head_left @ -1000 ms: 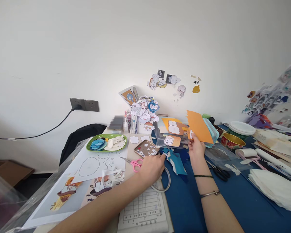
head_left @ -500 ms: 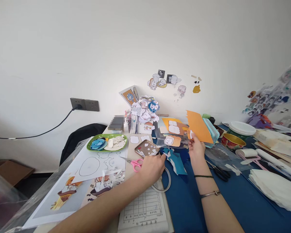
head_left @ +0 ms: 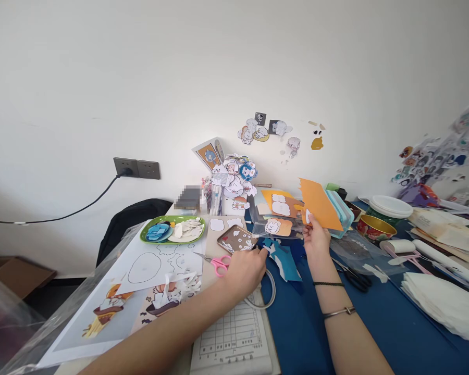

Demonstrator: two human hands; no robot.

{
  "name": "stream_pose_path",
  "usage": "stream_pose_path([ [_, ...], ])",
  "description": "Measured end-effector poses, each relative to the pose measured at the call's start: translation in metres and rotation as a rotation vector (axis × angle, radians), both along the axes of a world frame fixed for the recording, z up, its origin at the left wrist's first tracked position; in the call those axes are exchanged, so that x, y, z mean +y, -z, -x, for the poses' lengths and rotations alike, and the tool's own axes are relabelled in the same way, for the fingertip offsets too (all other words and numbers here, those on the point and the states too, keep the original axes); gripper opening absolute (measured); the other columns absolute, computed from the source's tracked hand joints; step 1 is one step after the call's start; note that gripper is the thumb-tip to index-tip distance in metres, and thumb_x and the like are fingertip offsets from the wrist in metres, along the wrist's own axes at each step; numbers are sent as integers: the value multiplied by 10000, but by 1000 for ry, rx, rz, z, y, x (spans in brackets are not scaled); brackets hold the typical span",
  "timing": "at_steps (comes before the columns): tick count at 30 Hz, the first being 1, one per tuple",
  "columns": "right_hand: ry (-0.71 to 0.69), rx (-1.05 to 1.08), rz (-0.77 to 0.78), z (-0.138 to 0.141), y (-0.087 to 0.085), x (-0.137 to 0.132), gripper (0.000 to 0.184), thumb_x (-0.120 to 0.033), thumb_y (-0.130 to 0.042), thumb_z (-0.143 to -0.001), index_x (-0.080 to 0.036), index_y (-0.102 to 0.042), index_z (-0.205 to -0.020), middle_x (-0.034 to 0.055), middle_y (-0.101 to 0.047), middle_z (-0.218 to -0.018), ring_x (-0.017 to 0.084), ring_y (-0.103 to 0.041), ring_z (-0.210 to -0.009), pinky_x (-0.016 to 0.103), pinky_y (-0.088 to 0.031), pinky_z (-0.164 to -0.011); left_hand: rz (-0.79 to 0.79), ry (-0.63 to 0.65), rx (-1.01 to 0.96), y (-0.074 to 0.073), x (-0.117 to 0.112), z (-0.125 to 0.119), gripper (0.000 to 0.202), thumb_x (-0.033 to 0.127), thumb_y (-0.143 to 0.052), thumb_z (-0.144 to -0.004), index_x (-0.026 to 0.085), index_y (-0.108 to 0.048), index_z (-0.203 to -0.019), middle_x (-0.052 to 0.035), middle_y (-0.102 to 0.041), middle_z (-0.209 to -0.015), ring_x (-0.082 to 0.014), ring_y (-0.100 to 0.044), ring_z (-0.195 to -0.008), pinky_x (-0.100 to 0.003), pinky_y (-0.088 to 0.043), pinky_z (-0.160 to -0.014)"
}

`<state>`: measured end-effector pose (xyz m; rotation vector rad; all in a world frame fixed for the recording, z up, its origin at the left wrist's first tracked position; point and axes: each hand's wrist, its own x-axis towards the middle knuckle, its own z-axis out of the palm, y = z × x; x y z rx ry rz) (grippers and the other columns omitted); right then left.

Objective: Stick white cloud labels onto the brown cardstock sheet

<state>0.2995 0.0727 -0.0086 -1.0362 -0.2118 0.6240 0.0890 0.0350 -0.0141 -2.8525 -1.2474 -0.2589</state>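
My right hand [head_left: 316, 237] pinches the lower left edge of an orange sheet of paper [head_left: 319, 203] with a ragged left side, holding it up on a tilt; a small white cutout [head_left: 307, 215] shows by the thumb. My left hand [head_left: 247, 268] is closed, its fingertips bent down between a brown metal tray [head_left: 223, 240] of small paper cutouts and torn blue paper pieces [head_left: 283, 260]. What those fingers grip, if anything, is hidden. Beside that hand lie pink-handled scissors [head_left: 218, 264], partly covered, and a grey ring-shaped handle [head_left: 272, 291] shows below it.
A green tray [head_left: 172, 242] of blue and white scraps sits on drawn sheets [head_left: 140, 268] at left. Clear bags with bear cutouts [head_left: 278, 227] lie ahead. Black scissors [head_left: 355, 278], a gold-rimmed tin [head_left: 376, 227], a white-lidded tub [head_left: 390, 205] and folded white tissue [head_left: 445, 304] occupy the right.
The orange sheet has tipped very slightly in my right hand. Both hands otherwise stay where they were.
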Motion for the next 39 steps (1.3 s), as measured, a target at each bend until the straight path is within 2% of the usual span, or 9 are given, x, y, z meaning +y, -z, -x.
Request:
stream_pose_path([
  [6,-53,35,-58,3,-6,0,304,-281,-581,-905,-154,-561,-1180,81,-599,-1159,195,-623,-953,385,-548,-783,-1,4,-1,1,0,0,146,202,-460,-938,145,-591,-966,-7,-641,-789,-141,-617,-654,-301,-515,-607],
  [11,-280,72,-132,4,-19,-8,189,-123,-598,-867,-194,-633,-1039,22,-665,-1068,152,-654,-892,367,-576,-799,-14,14,-1,2,1,0,136,175,-462,-928,143,-593,-947,-8,-641,-772,-140,-617,-640,-291,-512,-586],
  [14,-397,105,-101,1,-22,-14,194,-84,-604,-838,-249,-667,-920,-22,-708,-963,150,-669,-877,443,-566,-881,-22,22,-1,2,2,0,127,185,-476,-930,140,-593,-948,-6,-639,-777,-132,-613,-636,-285,-514,-583],
  [18,-479,134,-16,-6,-19,-16,172,-85,-612,-830,-239,-677,-870,-6,-726,-885,186,-675,-912,599,-483,-948,-28,23,-3,4,2,0,122,198,-490,-928,139,-595,-951,-1,-637,-780,-129,-613,-641,-287,-520,-591],
  [24,-484,121,28,-7,-15,-13,168,-100,-609,-837,-252,-673,-864,-9,-727,-895,195,-653,-1026,610,-433,-990,-27,25,-11,2,1,1,157,140,-438,-912,145,-593,-939,-21,-655,-776,-165,-634,-646,-306,-511,-569],
  [30,-444,89,46,-5,-15,-13,184,-97,-612,-829,-265,-661,-886,-16,-724,-911,183,-661,-975,581,-474,-960,-8,21,-12,-1,0,0,178,137,-421,-911,142,-595,-951,-44,-663,-785,-178,-644,-668,-300,-498,-575],
  [35,-433,25,57,-5,-13,-12,174,-111,-621,-828,-257,-656,-916,-8,-712,-967,176,-671,-913,454,-572,-832,13,15,-6,-1,-1,0,159,175,-442,-933,141,-593,-965,-34,-655,-817,-158,-632,-687,-305,-508,-620],
  [39,-402,-59,101,-4,-13,-12,182,-159,-617,-864,-180,-624,-1045,38,-665,-1048,162,-656,-871,352,-574,-743,24,14,-4,0,0,0,154,229,-480,-940,136,-597,-974,-19,-641,-821,-139,-618,-683,-303,-518,-632],
])
